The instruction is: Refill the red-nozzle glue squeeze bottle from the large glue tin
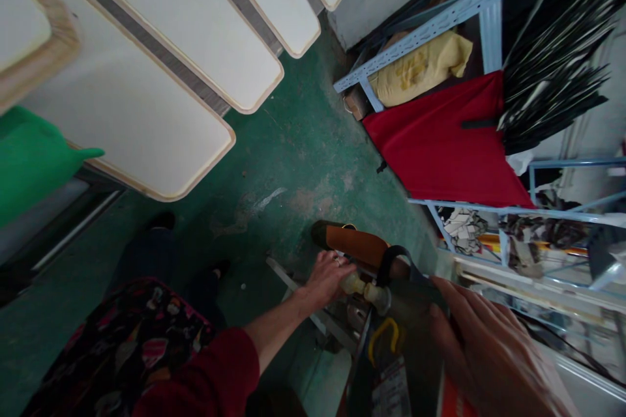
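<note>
My left hand (328,279) reaches in from the lower left, its fingers curled round the end of a pale translucent nozzle (356,285). That nozzle joins the top of a dark green container (415,319), which has a black handle, a yellow hook-shaped piece (384,337) and a white label. At the lower right, my right hand (482,339) lies against the container's side with its fingers stretched out. Beyond the container is a brown-orange object (359,244) with a dark end, partly hidden.
White panels with wooden edges (161,137) fill the upper left, beside a green bag (39,159). Blue metal shelving (420,29) at the right holds a yellowish sack (415,71), red cloth (454,143) and dark strips. Green floor (293,137) lies between.
</note>
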Demonstrator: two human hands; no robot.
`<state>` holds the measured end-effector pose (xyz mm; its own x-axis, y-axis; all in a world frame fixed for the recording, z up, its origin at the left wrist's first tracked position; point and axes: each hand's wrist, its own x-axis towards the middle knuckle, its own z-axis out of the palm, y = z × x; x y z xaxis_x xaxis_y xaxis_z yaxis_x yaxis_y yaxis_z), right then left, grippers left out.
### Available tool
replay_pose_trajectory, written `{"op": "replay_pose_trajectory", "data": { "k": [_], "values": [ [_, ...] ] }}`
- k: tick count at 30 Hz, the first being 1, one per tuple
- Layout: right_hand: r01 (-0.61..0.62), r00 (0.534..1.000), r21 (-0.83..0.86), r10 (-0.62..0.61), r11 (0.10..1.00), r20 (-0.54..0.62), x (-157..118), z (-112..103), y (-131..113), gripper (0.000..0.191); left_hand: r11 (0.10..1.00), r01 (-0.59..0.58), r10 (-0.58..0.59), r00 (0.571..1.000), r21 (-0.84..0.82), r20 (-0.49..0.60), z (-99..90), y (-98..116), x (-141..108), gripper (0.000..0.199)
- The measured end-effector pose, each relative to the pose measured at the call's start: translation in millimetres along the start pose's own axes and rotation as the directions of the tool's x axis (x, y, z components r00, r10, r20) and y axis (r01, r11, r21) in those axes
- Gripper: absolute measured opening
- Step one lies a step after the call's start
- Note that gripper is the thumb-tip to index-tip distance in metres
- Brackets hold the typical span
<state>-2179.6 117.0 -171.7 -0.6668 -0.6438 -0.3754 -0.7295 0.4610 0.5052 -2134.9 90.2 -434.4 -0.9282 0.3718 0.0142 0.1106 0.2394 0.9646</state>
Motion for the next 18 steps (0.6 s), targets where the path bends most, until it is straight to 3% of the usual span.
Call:
{"op": "replay_pose_trajectory", "data": {
  "k": [18],
  "values": [
    [-0.014, 0.999, 0.015, 0.014, 1.0, 0.048, -5.9, 3.1, 1.8, 0.035, 0.998, -0.021, 0.017, 0.998, -0.064, -0.056, 2.3, -0.4, -1.7, 0.042]
  ]
}}
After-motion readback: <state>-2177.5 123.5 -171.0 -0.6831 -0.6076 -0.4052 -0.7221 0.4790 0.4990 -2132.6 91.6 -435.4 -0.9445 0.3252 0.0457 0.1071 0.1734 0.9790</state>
